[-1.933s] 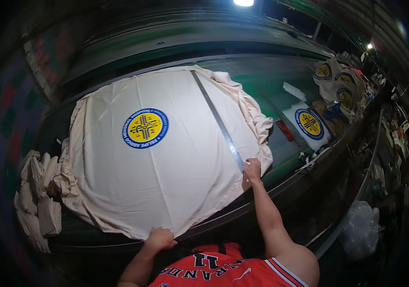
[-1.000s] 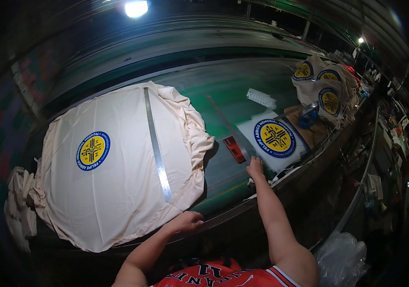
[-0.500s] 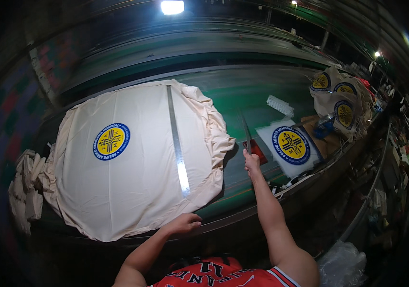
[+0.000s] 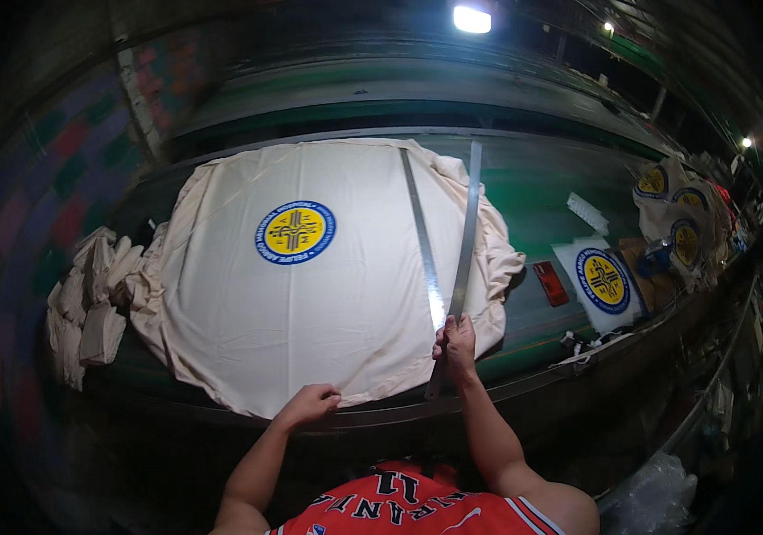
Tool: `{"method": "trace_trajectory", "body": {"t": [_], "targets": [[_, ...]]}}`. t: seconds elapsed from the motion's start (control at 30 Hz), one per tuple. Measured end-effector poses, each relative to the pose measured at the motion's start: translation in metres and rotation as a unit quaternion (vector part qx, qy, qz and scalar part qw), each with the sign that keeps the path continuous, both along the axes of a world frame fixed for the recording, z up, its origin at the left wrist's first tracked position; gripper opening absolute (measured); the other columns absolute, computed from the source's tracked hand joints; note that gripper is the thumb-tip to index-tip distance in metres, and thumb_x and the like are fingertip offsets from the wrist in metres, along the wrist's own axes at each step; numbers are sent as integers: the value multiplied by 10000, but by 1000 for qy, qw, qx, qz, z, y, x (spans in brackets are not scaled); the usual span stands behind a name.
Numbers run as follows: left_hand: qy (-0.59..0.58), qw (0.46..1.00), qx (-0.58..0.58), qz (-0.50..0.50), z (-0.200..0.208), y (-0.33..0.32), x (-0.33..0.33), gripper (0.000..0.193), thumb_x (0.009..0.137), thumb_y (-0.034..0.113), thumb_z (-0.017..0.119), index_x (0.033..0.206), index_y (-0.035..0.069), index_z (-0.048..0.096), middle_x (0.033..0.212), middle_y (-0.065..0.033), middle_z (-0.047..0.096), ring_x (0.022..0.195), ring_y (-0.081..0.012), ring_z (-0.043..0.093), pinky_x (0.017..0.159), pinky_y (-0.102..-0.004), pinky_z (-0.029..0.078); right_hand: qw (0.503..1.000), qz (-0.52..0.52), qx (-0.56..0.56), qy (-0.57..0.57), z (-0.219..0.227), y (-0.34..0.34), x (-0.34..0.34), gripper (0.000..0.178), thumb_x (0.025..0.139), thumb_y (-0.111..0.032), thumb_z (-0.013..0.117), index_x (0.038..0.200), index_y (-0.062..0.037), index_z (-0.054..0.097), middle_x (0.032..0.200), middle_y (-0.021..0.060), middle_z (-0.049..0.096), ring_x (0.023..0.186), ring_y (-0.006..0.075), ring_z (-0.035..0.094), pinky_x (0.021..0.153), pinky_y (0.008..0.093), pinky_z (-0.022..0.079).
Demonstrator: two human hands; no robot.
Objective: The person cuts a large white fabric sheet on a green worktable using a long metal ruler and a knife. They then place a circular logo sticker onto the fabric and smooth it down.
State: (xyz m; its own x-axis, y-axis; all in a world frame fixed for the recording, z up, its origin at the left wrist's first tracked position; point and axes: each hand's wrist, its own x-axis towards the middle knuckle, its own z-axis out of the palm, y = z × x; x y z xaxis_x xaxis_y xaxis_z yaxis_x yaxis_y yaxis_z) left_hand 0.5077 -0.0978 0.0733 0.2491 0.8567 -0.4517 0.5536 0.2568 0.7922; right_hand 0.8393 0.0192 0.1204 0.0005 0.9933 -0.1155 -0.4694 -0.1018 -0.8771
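A wide cream cloth, with a round blue-and-yellow emblem, lies spread over the green table. My left hand is at its near edge, fingers curled together on the hem. In my right hand is a long metal ruler, gripped near its lower end and tilted across the cloth's right side. A second metal strip lies on the cloth, left of the ruler and nearly touching it near my right hand.
Bunched cream fabric lies at the left. To the right are a red phone, a transparent sheet with an emblem, a white perforated piece and a heap of printed cream bags. Clear plastic hangs at lower right.
My right hand has brought the ruler leftward from beside the phone to over the cloth's right part. My left hand has shifted left along the near edge. The view has turned left.
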Motion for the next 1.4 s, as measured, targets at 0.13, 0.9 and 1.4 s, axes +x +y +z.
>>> {"method": "trace_trajectory", "body": {"t": [0.13, 0.9, 1.4], "targets": [[148, 985, 38, 76, -5, -34, -62, 351, 958, 279, 627, 1176, 7, 664, 823, -110, 721, 721, -205, 686, 710, -352, 546, 996, 28, -79, -39, -15, -30, -73, 204, 1038, -296, 532, 1009, -118, 438, 698, 25, 516, 468, 121, 482, 417, 266, 430], [-460, 688, -117, 549, -63, -123, -96, 129, 888, -23, 675, 974, 8, 583, 930, -140, 678, 865, -254, 709, 753, -348, 618, 962, 167, -99, -190, -91, -191, -259, 200, 1022, -195, 548, 1105, -13, 563, 751, 33, 607, 578, 112, 580, 506, 268, 489], [-550, 648, -140, 508, -108, -124, -82, 192, 938, 33, 582, 1122, -18, 569, 1048, -150, 638, 1030, -302, 616, 930, -465, 502, 957, 154, 8, -247, -123, -217, -271, 381, 947, -24, 526, 1322, 39, 509, 994, 107, 660, 760, 157, 668, 656, 288, 575]]}}
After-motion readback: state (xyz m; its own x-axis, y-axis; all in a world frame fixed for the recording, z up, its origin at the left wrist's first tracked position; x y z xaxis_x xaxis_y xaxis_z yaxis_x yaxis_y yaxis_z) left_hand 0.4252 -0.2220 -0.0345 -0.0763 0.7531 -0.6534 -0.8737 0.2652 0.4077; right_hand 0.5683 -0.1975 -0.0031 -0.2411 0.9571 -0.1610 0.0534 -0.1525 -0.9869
